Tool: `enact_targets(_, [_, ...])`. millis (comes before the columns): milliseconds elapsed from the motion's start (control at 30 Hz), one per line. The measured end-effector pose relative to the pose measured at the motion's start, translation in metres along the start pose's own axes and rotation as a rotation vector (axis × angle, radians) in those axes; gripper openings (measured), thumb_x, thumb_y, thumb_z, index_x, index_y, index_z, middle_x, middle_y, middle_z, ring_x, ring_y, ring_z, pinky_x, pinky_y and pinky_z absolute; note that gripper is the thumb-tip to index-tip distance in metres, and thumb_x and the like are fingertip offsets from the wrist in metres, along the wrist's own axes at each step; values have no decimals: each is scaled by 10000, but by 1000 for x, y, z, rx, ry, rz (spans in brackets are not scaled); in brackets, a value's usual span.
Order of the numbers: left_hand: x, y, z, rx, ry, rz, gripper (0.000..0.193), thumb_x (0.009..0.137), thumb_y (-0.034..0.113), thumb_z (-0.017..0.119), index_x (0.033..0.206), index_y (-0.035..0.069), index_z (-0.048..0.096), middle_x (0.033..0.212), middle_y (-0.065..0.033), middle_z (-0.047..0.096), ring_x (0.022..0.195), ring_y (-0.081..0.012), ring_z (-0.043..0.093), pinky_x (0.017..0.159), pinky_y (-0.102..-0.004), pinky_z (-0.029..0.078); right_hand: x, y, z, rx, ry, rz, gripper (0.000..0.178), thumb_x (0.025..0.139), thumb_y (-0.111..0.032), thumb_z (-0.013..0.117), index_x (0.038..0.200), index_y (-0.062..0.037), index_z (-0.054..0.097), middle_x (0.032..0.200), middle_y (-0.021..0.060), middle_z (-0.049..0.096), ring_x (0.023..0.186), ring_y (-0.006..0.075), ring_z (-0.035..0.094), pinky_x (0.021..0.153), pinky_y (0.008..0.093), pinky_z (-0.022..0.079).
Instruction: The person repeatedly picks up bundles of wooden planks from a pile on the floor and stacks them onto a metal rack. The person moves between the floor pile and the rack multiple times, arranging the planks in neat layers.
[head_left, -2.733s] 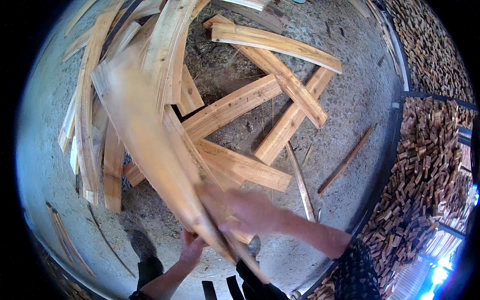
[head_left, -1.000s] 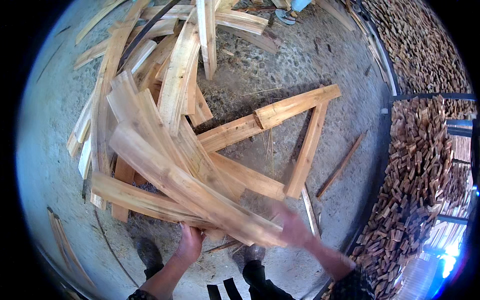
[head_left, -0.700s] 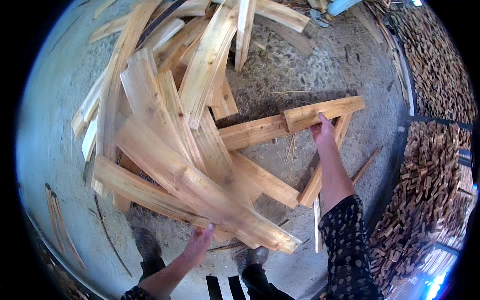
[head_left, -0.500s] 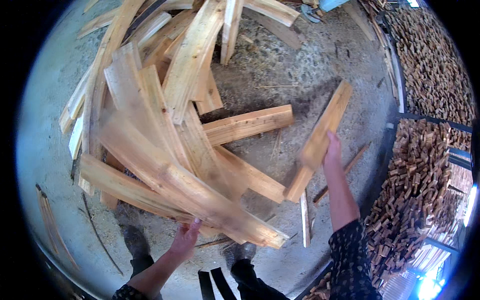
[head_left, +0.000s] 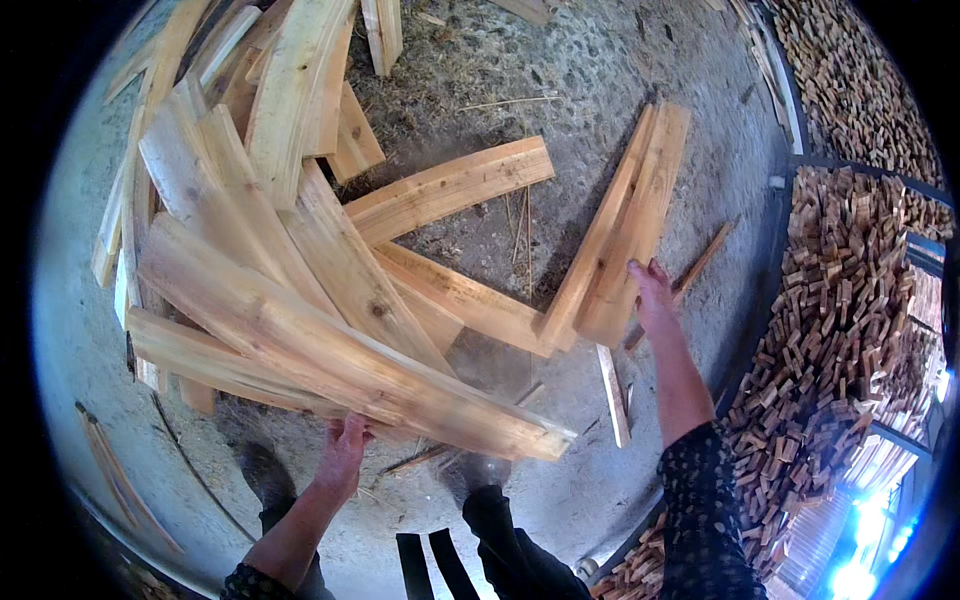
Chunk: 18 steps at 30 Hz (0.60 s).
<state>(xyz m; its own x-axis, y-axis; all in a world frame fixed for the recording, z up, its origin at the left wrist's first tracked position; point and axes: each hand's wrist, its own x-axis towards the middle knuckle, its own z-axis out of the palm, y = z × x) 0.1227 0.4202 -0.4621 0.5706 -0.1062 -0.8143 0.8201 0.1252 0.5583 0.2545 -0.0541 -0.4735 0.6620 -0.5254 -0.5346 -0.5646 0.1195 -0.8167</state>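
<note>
My left hand (head_left: 345, 450) is closed at the lower edge of a long pale plank (head_left: 330, 350), thumb on the near side, other fingers hidden beneath. That plank lies slantwise over another board (head_left: 220, 365), its right end raised near my boot. My right hand (head_left: 652, 290) grips the right edge of a shorter, wide board (head_left: 640, 225). This board rests against a narrower board (head_left: 597, 235), the two running almost parallel. Their near ends meet a plank (head_left: 470, 300) lying on the concrete.
A heap of loose planks (head_left: 290, 90) spreads across the upper left. One board (head_left: 450, 190) sticks out to the right from it. Thin sticks (head_left: 615, 395) lie on the concrete floor (head_left: 720, 170). Large stacks of cut firewood (head_left: 830, 300) line the right side. My boots (head_left: 265, 475) stand close to the heap.
The board in my right hand has turned and come down beside the narrower board instead of across it. My left hand stays at the long plank's edge. The whole view has shifted slightly.
</note>
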Motion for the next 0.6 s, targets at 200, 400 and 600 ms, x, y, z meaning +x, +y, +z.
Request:
enact_targets(200, [0, 20, 11, -129, 2, -61, 401, 874, 373, 497, 1116, 56, 455, 1043, -40, 532, 896, -131, 503, 768, -307, 412, 16, 6, 33, -755, 421, -141, 907, 683, -395, 681, 1340, -28, 176, 1211, 208, 427, 1108, 327, 448, 928, 397, 378])
enact_targets(400, [-2, -1, 6, -49, 159, -54, 313, 884, 327, 491, 1019, 44, 504, 867, -25, 539, 740, -104, 469, 671, -268, 397, 3, -15, 109, -1125, 463, 59, 1095, 598, -526, 695, 1372, -78, 64, 1330, 231, 254, 1157, 368, 398, 973, 405, 343])
enact_targets(600, [1, 18, 9, -49, -62, 1, 267, 880, 245, 486, 1003, 10, 519, 923, -22, 535, 827, -103, 459, 748, -257, 383, 22, 8, 75, -538, 267, -154, 832, 628, -60, 708, 1274, -81, 183, 1006, 154, 488, 786, 247, 549, 608, 345, 510])
